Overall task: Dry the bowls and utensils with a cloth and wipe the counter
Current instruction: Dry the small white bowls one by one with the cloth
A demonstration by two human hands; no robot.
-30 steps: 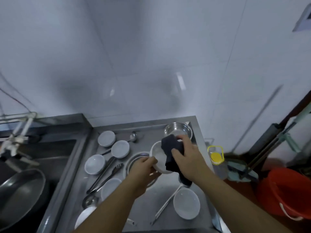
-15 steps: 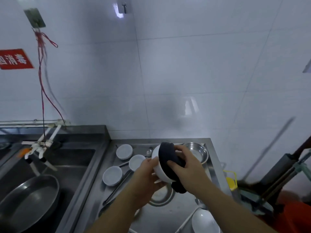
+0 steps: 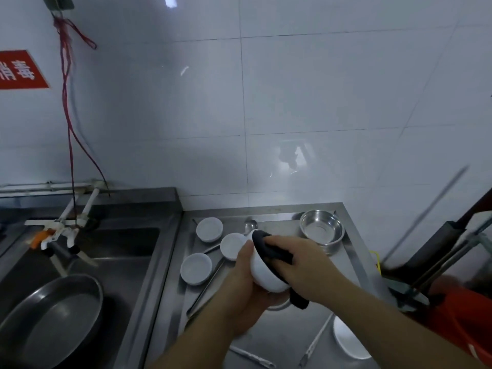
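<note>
Hands are seen from above over a steel table (image 3: 269, 331). A white bowl (image 3: 263, 272), tipped on its side, is held up above the table's middle. The left hand (image 3: 245, 286) is cupped under and around the bowl from 8 o'clock, its fingers curled about the bowl's base and its thumb lying along the wall. The right hand (image 3: 300, 265) is closed on a dark cloth (image 3: 269, 247), which is pressed over the bowl's rim; a tail of cloth hangs below the bowl at 5 o'clock.

On the table, three small white bowls are set at 10 and 11 o'clock of the held bowl: one far (image 3: 209, 229), one just beside the left thumb (image 3: 232, 246), one nearer (image 3: 196, 269). A steel bowl (image 3: 321, 230) stands at 1 o'clock. A spoon (image 3: 250, 225) lies at 12 o'clock. Another white bowl (image 3: 348, 339) sits at 5 o'clock, with chopsticks (image 3: 316, 342) beside it. At 9 o'clock, a sink (image 3: 127, 251) holds a metal pan (image 3: 50, 318).
</note>
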